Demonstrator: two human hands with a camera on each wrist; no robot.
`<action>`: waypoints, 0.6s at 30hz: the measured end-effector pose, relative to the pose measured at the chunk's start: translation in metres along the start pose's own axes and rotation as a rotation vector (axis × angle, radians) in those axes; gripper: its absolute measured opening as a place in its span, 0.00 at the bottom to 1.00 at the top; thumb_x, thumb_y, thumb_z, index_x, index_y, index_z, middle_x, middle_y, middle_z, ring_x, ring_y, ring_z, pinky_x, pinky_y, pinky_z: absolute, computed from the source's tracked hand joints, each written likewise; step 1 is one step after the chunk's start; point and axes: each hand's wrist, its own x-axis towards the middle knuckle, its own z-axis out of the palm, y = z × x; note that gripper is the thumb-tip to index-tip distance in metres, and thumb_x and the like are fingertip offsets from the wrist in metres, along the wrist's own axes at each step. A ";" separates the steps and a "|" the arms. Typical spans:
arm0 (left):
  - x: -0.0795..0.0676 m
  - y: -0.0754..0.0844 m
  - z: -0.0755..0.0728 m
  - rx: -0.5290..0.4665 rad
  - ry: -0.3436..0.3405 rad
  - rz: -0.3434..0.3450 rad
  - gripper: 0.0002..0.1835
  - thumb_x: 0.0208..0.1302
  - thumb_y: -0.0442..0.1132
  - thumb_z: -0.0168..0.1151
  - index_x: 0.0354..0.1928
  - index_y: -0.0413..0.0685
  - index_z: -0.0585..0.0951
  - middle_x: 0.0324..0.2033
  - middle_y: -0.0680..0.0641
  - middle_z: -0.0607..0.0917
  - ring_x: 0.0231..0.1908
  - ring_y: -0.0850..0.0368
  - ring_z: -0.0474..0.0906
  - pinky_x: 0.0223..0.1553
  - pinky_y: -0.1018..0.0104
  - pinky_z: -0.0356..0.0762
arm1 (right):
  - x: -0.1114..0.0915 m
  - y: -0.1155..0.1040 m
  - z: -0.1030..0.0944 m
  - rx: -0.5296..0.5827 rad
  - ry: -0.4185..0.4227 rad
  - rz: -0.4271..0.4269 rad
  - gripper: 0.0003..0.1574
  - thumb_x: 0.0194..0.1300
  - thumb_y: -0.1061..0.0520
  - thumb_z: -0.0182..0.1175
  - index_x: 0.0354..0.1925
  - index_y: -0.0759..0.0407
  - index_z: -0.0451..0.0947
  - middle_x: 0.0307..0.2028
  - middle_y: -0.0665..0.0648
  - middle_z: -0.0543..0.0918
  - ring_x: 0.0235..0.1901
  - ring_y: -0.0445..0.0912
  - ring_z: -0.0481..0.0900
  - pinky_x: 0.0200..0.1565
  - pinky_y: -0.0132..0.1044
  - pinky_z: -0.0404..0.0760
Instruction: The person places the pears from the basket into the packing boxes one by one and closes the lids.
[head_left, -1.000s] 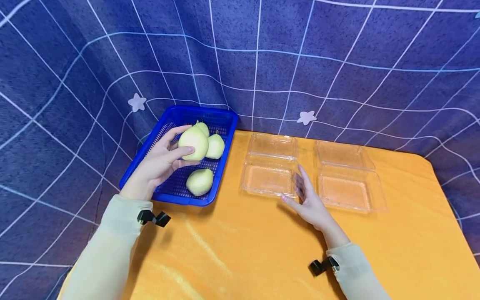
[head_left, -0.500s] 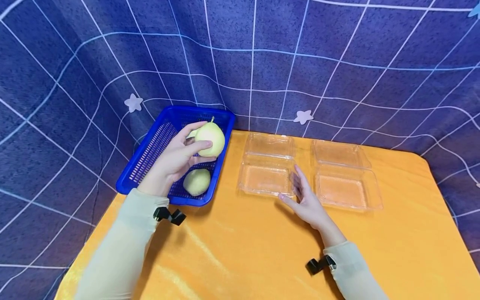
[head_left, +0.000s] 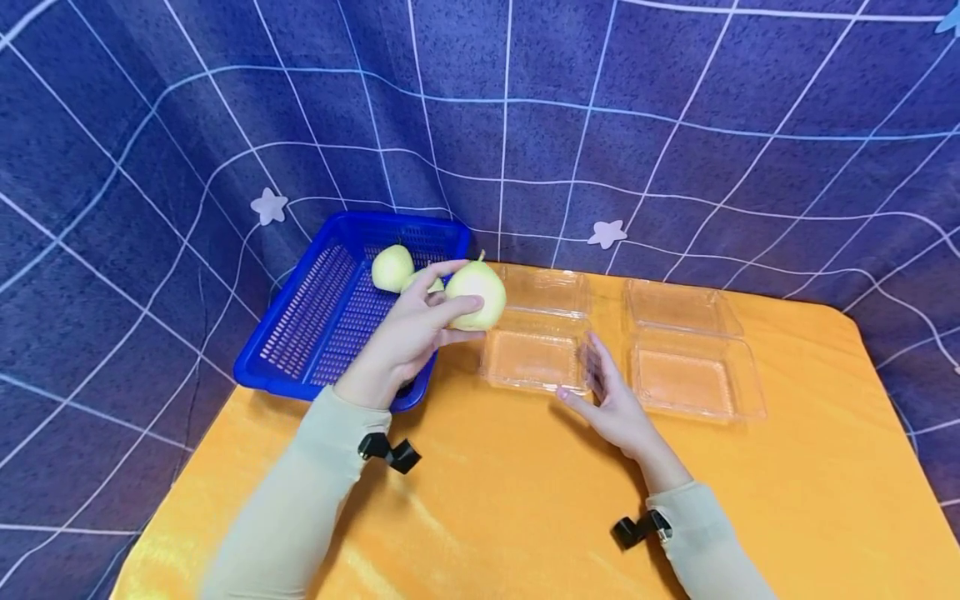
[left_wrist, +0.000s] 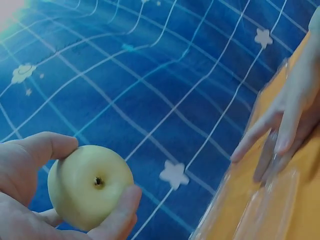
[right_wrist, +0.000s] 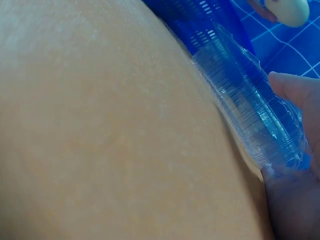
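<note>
My left hand (head_left: 405, 337) grips a pale green pear (head_left: 483, 292), stem up, between thumb and fingers. It holds the pear in the air between the blue basket (head_left: 258, 375) and the left clear plastic container (head_left: 534, 360). In the left wrist view the fingers curl round the pear (left_wrist: 90, 192). My right hand (head_left: 611, 408) rests at the right end of that container, fingers fairly straight, thumb near its front corner. The right wrist view shows thumb and a finger at the container (right_wrist: 250, 110). One pear (head_left: 392, 267) lies in the basket; another is partly hidden by my left hand.
A second clear container (head_left: 686, 383) with its lid raised back stands right of my right hand. An orange cloth (head_left: 495, 492) covers the table. A dark blue grid-patterned curtain (head_left: 555, 142) hangs behind the table and along the left.
My left hand has lifted the pear out of the basket and carried it right, towards the left container. The front pear in the basket is now hidden by my arm. My right hand stays put.
</note>
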 end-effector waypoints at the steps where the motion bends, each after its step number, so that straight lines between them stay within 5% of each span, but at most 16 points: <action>1: 0.000 -0.003 0.005 -0.005 -0.008 0.000 0.33 0.73 0.26 0.66 0.76 0.51 0.71 0.63 0.33 0.80 0.52 0.45 0.87 0.52 0.44 0.90 | 0.000 -0.001 0.000 0.001 -0.001 0.004 0.68 0.75 0.61 0.71 0.90 0.48 0.34 0.86 0.68 0.50 0.86 0.60 0.48 0.82 0.58 0.48; 10: 0.002 -0.031 0.043 -0.064 -0.091 -0.056 0.35 0.73 0.28 0.68 0.78 0.53 0.71 0.64 0.33 0.78 0.54 0.43 0.85 0.57 0.37 0.86 | -0.003 -0.002 -0.001 0.008 0.011 0.031 0.70 0.74 0.60 0.73 0.90 0.47 0.33 0.86 0.67 0.52 0.86 0.58 0.49 0.83 0.54 0.49; 18: 0.012 -0.046 0.047 -0.061 -0.058 -0.060 0.34 0.71 0.30 0.70 0.76 0.54 0.73 0.64 0.35 0.79 0.53 0.45 0.85 0.59 0.38 0.85 | -0.001 -0.001 -0.001 0.005 0.007 0.025 0.69 0.74 0.59 0.73 0.90 0.47 0.35 0.86 0.66 0.52 0.86 0.57 0.49 0.83 0.53 0.50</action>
